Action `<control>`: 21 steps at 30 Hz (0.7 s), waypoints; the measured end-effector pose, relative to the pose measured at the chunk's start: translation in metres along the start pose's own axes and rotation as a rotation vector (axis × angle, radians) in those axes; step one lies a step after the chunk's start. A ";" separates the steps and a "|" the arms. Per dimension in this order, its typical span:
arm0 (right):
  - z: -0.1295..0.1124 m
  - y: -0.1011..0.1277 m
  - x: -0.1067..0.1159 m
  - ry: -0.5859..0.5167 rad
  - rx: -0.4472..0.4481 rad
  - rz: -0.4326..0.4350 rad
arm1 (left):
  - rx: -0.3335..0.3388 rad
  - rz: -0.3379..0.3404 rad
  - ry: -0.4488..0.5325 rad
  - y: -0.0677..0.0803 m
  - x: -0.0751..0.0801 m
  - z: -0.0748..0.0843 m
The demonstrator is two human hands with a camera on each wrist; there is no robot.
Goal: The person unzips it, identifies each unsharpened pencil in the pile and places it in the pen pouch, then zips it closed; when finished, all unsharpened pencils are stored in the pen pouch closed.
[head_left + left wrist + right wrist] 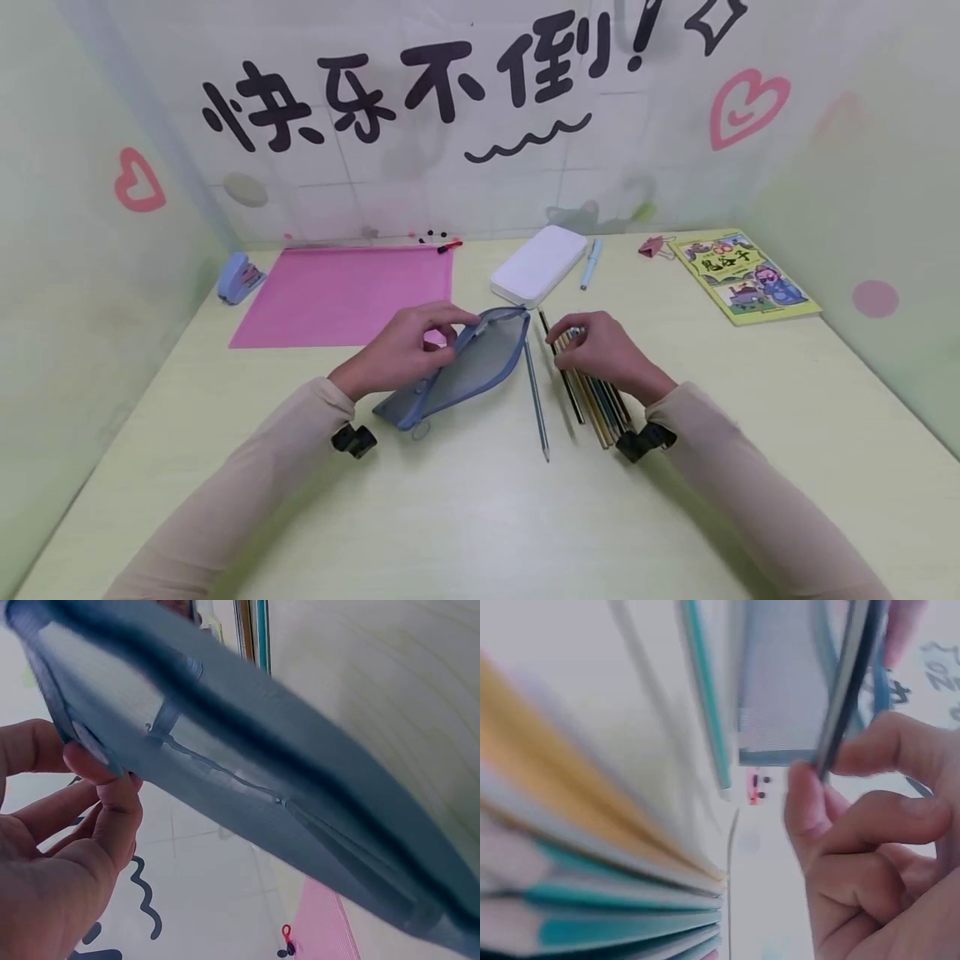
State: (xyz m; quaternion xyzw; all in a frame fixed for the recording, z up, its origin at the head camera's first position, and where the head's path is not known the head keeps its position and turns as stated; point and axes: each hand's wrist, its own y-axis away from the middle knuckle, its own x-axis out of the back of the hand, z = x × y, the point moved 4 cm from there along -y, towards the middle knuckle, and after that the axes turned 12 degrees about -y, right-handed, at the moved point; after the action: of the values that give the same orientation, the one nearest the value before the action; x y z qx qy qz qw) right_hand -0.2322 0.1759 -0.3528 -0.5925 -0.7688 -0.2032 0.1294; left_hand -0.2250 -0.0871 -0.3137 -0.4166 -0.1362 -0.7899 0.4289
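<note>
mesh pouch point(468, 362) held by left hand point(401, 346); right hand point(603, 350) pinches dark pencil point(851, 682).

Pale green desk point(465, 517) enclosed by white and green decorated walls point(420, 192).

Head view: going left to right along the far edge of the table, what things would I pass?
Blue hole punch → pink folder → red-capped marker → white case → light blue pen → pink binder clip → yellow picture book.

Head view overhead; wrist views close.
</note>
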 end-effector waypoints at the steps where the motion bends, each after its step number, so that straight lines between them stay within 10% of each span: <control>1: -0.001 0.001 0.002 -0.053 0.008 0.018 | 0.000 -0.001 0.001 0.000 0.000 0.000; 21: -0.040 0.003 -0.032 -0.566 0.265 0.390 | 0.075 0.024 0.003 -0.007 -0.007 0.007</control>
State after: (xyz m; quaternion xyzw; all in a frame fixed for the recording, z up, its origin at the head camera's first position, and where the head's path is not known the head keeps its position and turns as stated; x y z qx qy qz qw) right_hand -0.2227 0.1306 -0.3305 -0.7387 -0.6663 0.0987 0.0237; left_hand -0.2249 -0.0750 -0.3139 -0.4007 -0.1601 -0.7795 0.4540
